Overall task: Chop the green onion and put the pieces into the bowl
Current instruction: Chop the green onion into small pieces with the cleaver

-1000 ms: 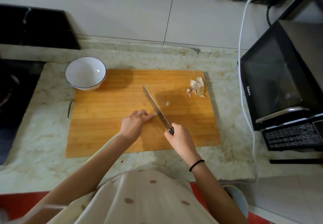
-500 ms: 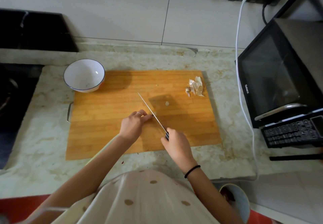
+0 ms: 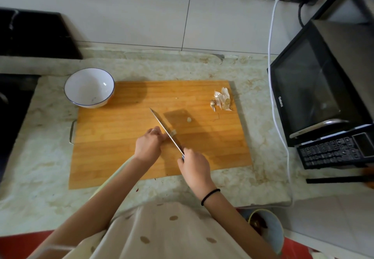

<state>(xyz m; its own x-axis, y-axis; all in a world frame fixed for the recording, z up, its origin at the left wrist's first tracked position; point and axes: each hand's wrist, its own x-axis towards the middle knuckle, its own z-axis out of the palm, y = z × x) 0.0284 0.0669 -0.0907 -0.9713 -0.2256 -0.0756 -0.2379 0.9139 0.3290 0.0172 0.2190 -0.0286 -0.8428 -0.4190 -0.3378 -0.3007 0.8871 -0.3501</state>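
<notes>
**A:** Your left hand [image 3: 148,146] has its fingers curled down tight onto the cutting board [image 3: 113,147], pinning the pale end of the green onion [image 3: 173,132], with a ring on one finger. Only a short stub of onion shows past your fingertips, right against the blade. A pale green length runs back under your left forearm towards the board's near edge.

**B:** And my right?

**A:** Your right hand [image 3: 194,166] is wrapped closed around the handle of the knife [image 3: 167,132]. The blade runs diagonally away from you and to the left, edge down, touching the onion just beside your left fingertips. A black band sits on your right wrist.

**B:** Anything cut yet?

**A:** One small pale piece [image 3: 189,119] lies on the board, a little beyond the blade on its right side. I cannot tell what it is. Farther out, near the board's far right corner, there is a heap of papery white scraps [image 3: 222,99].

**B:** Where is the bowl?

**A:** The bowl [image 3: 89,87], white with a blue rim, sits at the board's far left corner, overlapping its edge, well apart from both your hands. I see no pieces in it. The board lies on a marbled counter [image 3: 40,157], with a black microwave [image 3: 315,88] to your right.
</notes>
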